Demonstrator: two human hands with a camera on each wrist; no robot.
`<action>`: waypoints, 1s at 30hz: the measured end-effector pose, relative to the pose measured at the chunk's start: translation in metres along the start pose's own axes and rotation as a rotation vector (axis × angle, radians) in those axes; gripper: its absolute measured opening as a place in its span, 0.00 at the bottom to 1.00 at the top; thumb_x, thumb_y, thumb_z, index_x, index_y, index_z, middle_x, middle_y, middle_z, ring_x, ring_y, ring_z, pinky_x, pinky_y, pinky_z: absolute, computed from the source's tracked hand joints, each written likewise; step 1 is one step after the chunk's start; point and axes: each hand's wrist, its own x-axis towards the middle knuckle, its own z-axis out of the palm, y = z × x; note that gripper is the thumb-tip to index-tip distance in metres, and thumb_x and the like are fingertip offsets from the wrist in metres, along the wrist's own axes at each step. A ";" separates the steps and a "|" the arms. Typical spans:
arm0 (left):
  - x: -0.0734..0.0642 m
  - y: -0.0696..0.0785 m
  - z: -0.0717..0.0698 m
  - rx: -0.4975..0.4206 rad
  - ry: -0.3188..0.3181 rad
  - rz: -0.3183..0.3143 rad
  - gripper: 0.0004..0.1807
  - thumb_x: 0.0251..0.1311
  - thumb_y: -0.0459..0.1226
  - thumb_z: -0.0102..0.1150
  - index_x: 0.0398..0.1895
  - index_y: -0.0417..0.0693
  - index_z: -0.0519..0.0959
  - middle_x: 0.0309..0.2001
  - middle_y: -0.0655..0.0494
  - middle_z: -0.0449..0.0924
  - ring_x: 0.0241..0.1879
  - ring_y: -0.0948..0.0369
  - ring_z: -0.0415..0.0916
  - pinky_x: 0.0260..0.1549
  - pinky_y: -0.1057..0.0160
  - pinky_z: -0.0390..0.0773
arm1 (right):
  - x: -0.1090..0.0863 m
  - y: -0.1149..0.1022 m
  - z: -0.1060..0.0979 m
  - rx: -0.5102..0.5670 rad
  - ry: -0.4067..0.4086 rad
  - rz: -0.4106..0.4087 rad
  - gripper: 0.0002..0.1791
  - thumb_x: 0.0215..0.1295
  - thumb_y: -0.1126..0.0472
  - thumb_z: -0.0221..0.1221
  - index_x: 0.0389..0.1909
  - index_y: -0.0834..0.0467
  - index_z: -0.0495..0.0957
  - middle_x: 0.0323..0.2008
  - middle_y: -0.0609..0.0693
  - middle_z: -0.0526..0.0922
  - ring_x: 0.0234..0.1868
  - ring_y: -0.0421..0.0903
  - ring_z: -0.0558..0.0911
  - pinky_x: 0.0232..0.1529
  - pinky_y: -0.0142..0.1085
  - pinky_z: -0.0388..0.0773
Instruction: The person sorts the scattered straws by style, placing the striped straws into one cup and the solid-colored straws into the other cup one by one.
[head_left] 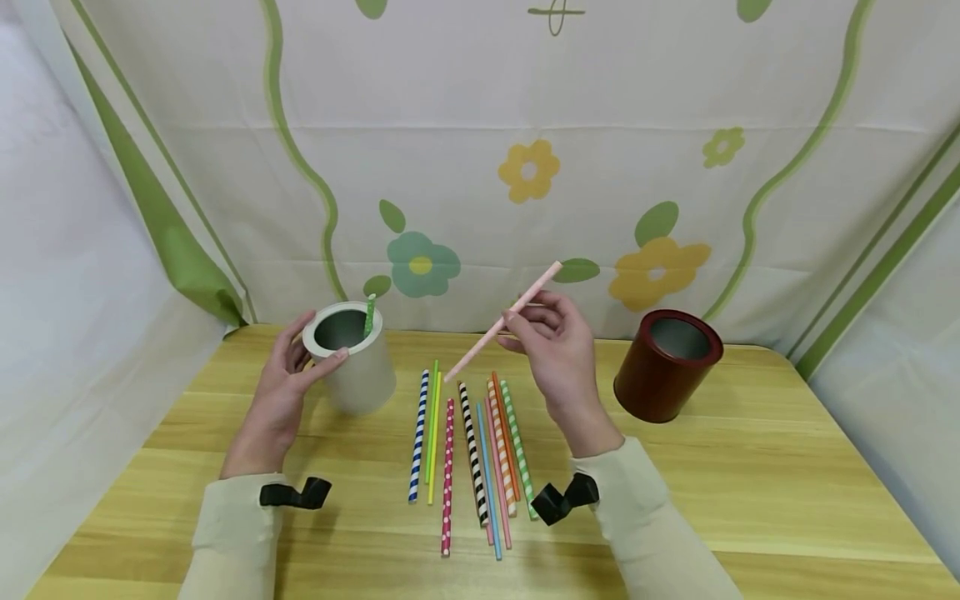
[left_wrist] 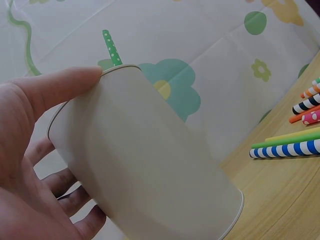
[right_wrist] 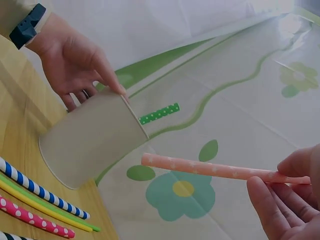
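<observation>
Over the table (head_left: pixel 787 492), the right hand (head_left: pixel 557 357) pinches a straw (head_left: pixel 478 345) — pink, tilted.

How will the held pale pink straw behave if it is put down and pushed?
The pale pink straw would probably roll, being round and slim. It seems stiff, not sagging in the right hand. It is likely light, as fingertips alone support it.

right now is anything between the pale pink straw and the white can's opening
Nothing visible stands between the pale pink straw and the white can; only the green dotted straw sticks out of the can, on the side toward the pink one.
</observation>
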 end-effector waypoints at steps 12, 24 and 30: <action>-0.001 0.004 0.004 0.006 0.034 -0.024 0.50 0.70 0.37 0.72 0.88 0.69 0.54 0.87 0.55 0.56 0.81 0.57 0.54 0.83 0.47 0.50 | 0.000 0.000 0.021 0.022 -0.059 -0.041 0.19 0.74 0.73 0.64 0.61 0.68 0.73 0.45 0.55 0.84 0.44 0.44 0.90 0.49 0.37 0.90; -0.001 0.010 0.012 -0.018 0.090 0.000 0.48 0.64 0.34 0.77 0.85 0.62 0.64 0.83 0.60 0.65 0.76 0.64 0.66 0.62 0.77 0.73 | 0.003 0.002 0.035 0.016 -0.058 -0.043 0.20 0.73 0.73 0.64 0.62 0.70 0.73 0.47 0.59 0.85 0.45 0.46 0.91 0.52 0.39 0.90; -0.001 0.007 0.011 -0.056 0.070 0.017 0.48 0.66 0.31 0.75 0.86 0.58 0.61 0.85 0.54 0.62 0.69 0.67 0.70 0.58 0.79 0.74 | 0.009 -0.001 0.052 0.004 -0.065 -0.080 0.17 0.74 0.72 0.64 0.60 0.67 0.75 0.49 0.61 0.86 0.48 0.48 0.90 0.53 0.40 0.90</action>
